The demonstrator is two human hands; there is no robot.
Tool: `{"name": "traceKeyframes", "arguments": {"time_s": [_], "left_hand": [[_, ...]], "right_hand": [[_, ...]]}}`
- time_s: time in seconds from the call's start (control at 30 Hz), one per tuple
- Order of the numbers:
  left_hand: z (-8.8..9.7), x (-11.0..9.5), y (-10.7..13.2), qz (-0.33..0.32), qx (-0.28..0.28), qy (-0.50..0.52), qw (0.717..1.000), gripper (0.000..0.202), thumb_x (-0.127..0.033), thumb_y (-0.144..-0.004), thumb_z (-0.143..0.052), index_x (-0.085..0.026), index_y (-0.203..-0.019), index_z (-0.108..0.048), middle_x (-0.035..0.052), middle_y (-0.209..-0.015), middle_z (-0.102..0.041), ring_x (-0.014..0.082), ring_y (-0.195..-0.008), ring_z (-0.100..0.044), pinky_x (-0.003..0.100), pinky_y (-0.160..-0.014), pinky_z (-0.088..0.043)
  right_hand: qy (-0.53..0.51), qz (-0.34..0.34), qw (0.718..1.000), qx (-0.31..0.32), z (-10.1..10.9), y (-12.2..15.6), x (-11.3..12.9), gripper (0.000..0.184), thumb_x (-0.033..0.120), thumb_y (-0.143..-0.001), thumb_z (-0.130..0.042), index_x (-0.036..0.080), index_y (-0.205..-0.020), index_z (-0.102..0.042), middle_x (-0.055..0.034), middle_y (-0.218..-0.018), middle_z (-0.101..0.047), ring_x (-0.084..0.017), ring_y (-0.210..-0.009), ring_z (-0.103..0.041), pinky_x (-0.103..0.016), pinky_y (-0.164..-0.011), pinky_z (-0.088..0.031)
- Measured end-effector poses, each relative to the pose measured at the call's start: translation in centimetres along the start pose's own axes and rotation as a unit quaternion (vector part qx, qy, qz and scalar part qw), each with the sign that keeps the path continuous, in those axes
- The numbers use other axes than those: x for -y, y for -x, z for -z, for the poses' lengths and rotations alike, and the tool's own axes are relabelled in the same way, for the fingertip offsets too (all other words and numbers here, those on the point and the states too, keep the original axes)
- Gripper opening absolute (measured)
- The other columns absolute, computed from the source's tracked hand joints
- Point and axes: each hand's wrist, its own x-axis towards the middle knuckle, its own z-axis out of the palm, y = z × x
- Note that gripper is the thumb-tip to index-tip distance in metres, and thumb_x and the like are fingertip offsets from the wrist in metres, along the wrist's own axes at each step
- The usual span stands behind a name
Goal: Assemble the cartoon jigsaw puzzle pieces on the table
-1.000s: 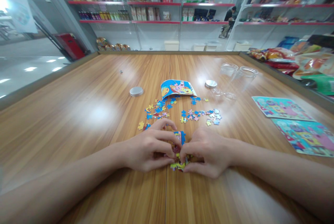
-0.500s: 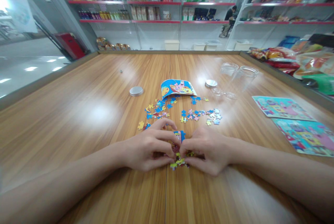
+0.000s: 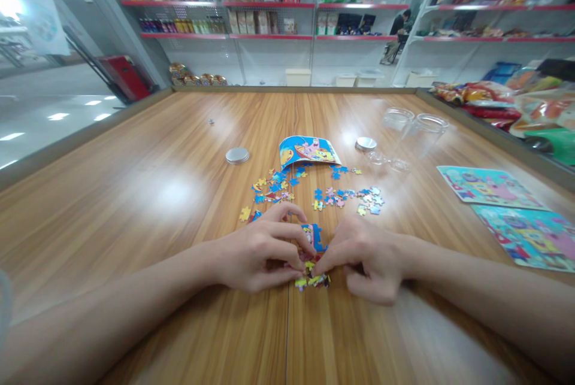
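Right hand (image 3: 371, 262) at 3 o'clock, index finger (image 3: 335, 253) extended onto the puzzle section (image 3: 314, 281); left hand (image 3: 251, 253) at 9, fingers (image 3: 291, 234) bent over it, hiding its middle. Neither grip can be told. Loose pieces (image 3: 318, 194) toward 12; clear jars (image 3: 398, 127) toward 1, outlines faint

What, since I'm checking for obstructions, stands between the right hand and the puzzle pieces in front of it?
Nothing visible: the right hand has its index finger at the puzzle pieces. The left hand is on their other side.
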Motion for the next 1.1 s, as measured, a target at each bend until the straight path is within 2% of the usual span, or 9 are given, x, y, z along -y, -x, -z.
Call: {"name": "traceKeyframes", "arguments": {"time_s": [0.1,0.2,0.3,0.37,0.47,0.53,0.7,0.93,1.1], "left_hand": [[0.0,-0.1,-0.1,-0.001,-0.002,-0.004,1.0,0.009,-0.012,-0.089,-0.069,-0.02,-0.093,-0.066,0.0067,-0.105,-0.077,0.0197,-0.1,-0.066,0.049,-0.112,-0.039],[0.1,-0.2,-0.2,-0.002,-0.006,-0.007,1.0,0.009,-0.013,-0.089,-0.069,-0.02,-0.093,-0.066,0.007,-0.105,-0.077,0.021,-0.103,-0.065,0.048,-0.11,-0.041],[0.1,-0.2,-0.2,-0.002,-0.005,-0.004,1.0,0.009,-0.013,-0.089,-0.069,-0.02,-0.093,-0.066,0.0069,-0.105,-0.077,0.0203,-0.1,-0.065,0.049,-0.11,-0.04],[0.1,-0.1,-0.2,0.0,-0.002,-0.001,1.0,0.008,-0.013,-0.09,-0.068,-0.02,-0.092,-0.065,0.0067,-0.103,-0.076,0.0196,-0.097,-0.065,0.049,-0.11,-0.04],[0.0,0.0,0.0,0.002,-0.002,0.005,1.0,0.008,-0.013,-0.09,-0.068,-0.019,-0.091,-0.065,0.0062,-0.1,-0.074,0.0185,-0.095,-0.065,0.048,-0.109,-0.04],[0.0,0.0,0.0,0.003,-0.002,0.008,1.0,0.008,-0.012,-0.09,-0.068,-0.019,-0.091,-0.064,0.0061,-0.1,-0.074,0.0178,-0.094,-0.066,0.048,-0.11,-0.039],[-0.1,0.1,0.1,0.004,0.0,0.014,1.0,0.008,-0.012,-0.09,-0.067,-0.019,-0.091,-0.064,0.0058,-0.101,-0.074,0.0177,-0.094,-0.065,0.047,-0.109,-0.04],[0.1,0.0,-0.1,0.006,-0.001,-0.002,1.0,0.009,-0.012,-0.088,-0.069,-0.019,-0.088,-0.063,0.0068,-0.101,-0.074,0.0196,-0.097,-0.064,0.048,-0.111,-0.04],[0.2,-0.1,-0.2,0.006,-0.007,-0.003,1.0,0.009,-0.013,-0.088,-0.069,-0.02,-0.088,-0.063,0.0068,-0.097,-0.074,0.0206,-0.099,-0.064,0.048,-0.108,-0.042]], "right_hand": [[-0.002,0.007,0.999,-0.038,-0.1,0.1,-0.1,0.049,0.013,-0.059,-0.046,0.016,-0.099,-0.075,0.0025,-0.057,-0.063,-0.01,-0.046,-0.054,-0.022,-0.046,-0.037],[0.006,0.01,0.997,-0.079,-0.1,0.1,-0.2,0.035,0.012,-0.064,-0.049,0.016,-0.09,-0.073,0.0035,-0.055,-0.059,-0.009,-0.045,-0.052,-0.022,-0.045,-0.035],[0.023,0.005,0.997,-0.074,0.1,0.0,0.0,0.021,0.013,-0.073,-0.054,0.017,-0.087,-0.07,0.0035,-0.056,-0.061,-0.009,-0.047,-0.055,-0.022,-0.046,-0.034],[0.048,-0.003,0.997,-0.054,0.1,-0.2,0.3,0.015,0.02,-0.08,-0.06,0.017,-0.091,-0.069,0.0023,-0.059,-0.065,-0.01,-0.05,-0.059,-0.022,-0.047,-0.035],[0.091,-0.029,0.995,-0.012,0.0,-0.4,0.7,0.023,0.037,-0.086,-0.066,0.019,-0.1,-0.068,0.0015,-0.062,-0.066,-0.013,-0.052,-0.061,-0.023,-0.048,-0.036],[0.101,-0.046,0.994,0.011,-0.1,-0.4,0.9,0.026,0.041,-0.087,-0.066,0.02,-0.103,-0.067,0.0014,-0.063,-0.066,-0.013,-0.053,-0.061,-0.023,-0.048,-0.035],[0.089,-0.064,0.994,0.027,-0.3,-0.3,0.7,0.024,0.041,-0.088,-0.066,0.021,-0.1,-0.065,0.0013,-0.067,-0.069,-0.013,-0.056,-0.063,-0.023,-0.051,-0.037],[0.044,-0.073,0.996,0.026,0.2,-0.4,0.7,0.014,0.031,-0.081,-0.068,0.021,-0.091,-0.064,0.0074,-0.055,-0.056,-0.011,-0.049,-0.056,-0.021,-0.049,-0.032],[0.053,-0.08,0.995,0.016,0.5,-0.4,0.5,0.024,0.034,-0.08,-0.068,0.02,-0.099,-0.064,0.0074,-0.054,-0.053,-0.012,-0.048,-0.055,-0.022,-0.048,-0.031]]}}
